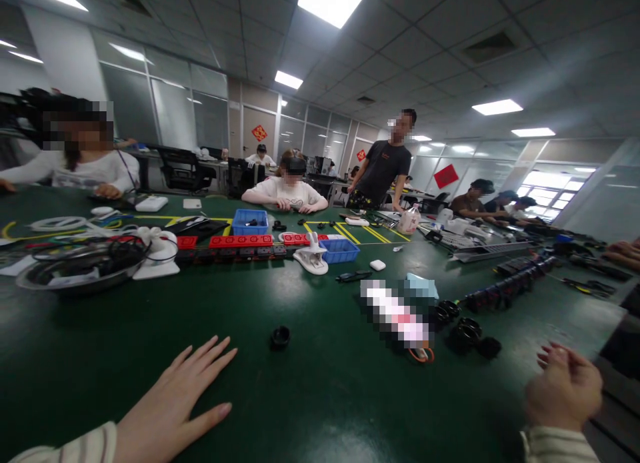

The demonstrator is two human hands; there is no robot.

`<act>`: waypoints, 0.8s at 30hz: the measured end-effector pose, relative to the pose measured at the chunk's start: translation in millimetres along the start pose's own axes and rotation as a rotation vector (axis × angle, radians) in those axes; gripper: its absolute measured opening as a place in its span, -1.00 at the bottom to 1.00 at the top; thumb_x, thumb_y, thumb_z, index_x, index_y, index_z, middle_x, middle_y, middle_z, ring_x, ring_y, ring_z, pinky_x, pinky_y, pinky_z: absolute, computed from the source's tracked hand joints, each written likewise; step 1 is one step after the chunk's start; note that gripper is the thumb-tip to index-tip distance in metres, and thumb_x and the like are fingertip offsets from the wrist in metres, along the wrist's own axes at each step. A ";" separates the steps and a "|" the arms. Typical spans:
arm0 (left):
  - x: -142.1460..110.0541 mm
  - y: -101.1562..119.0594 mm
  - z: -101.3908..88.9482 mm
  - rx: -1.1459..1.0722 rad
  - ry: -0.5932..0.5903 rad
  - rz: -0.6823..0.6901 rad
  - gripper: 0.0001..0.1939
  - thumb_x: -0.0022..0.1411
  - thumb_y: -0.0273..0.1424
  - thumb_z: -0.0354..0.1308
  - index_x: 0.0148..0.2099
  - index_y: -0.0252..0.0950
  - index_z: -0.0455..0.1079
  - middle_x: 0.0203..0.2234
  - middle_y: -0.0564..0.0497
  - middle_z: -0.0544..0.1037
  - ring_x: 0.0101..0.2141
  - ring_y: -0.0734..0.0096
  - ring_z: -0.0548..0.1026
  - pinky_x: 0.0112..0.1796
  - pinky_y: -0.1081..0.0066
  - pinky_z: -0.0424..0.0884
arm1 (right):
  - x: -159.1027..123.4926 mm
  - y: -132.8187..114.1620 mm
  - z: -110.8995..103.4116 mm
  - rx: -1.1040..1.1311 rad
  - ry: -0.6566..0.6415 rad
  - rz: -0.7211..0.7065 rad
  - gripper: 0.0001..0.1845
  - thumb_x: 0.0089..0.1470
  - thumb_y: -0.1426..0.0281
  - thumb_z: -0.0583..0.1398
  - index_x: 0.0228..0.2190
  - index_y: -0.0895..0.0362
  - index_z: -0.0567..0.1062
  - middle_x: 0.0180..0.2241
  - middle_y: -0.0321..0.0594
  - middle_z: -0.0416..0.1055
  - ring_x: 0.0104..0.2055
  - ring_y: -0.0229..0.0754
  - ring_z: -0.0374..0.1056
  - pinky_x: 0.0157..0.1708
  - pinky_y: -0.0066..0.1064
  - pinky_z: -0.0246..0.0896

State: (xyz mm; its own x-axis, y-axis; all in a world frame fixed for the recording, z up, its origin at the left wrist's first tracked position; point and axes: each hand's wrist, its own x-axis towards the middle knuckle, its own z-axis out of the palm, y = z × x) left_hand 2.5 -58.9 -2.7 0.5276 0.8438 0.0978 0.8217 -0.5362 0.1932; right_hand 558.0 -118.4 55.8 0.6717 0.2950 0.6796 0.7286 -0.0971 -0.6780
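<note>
On the green tabletop (325, 403), a small hollow black cap (281, 337) sits alone between your hands, untouched. Left of the cap and nearer you: your left hand (173, 398), palm down, fingers spread, thumb out, nothing held; can't tell if the palm presses the surface. Well to the right of the cap: your right hand (565, 386), fingers curled in toward the thumb; can't tell whether anything is pinched there. Between the cap and that hand, nearer the hand: black rings (469, 333) with a black piece (489, 347) just beside. Right of the cap, slightly beyond: a pixelated pink-and-white item, an orange loop (423, 356) at its near end. Beyond the cap: white clip (311, 259), blue bin (341, 250) against it. Far left of the cap: metal bowl (100, 281) of cables. Farthest beyond the cap: seated person in white (285, 195), standing person in dark shirt (384, 173).
</note>
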 end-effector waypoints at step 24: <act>1.2 2.0 -4.4 -0.042 -0.073 -0.008 -0.33 0.26 0.07 -0.08 0.30 -0.10 -0.02 0.27 -0.03 0.00 0.23 -0.07 -0.01 0.12 -0.19 0.01 | -169.9 -145.8 30.4 0.078 -1.358 -0.762 -0.53 0.06 0.44 0.09 0.05 0.16 0.33 0.14 -0.06 0.21 0.18 0.00 0.14 0.16 -0.03 0.02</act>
State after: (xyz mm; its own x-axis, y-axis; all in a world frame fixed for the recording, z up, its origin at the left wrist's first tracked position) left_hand 3.8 -58.9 2.0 0.5367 0.8434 0.0246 0.8171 -0.5268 0.2342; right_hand 333.6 -125.4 30.7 -0.4916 0.8606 0.1331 0.7910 0.5052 -0.3451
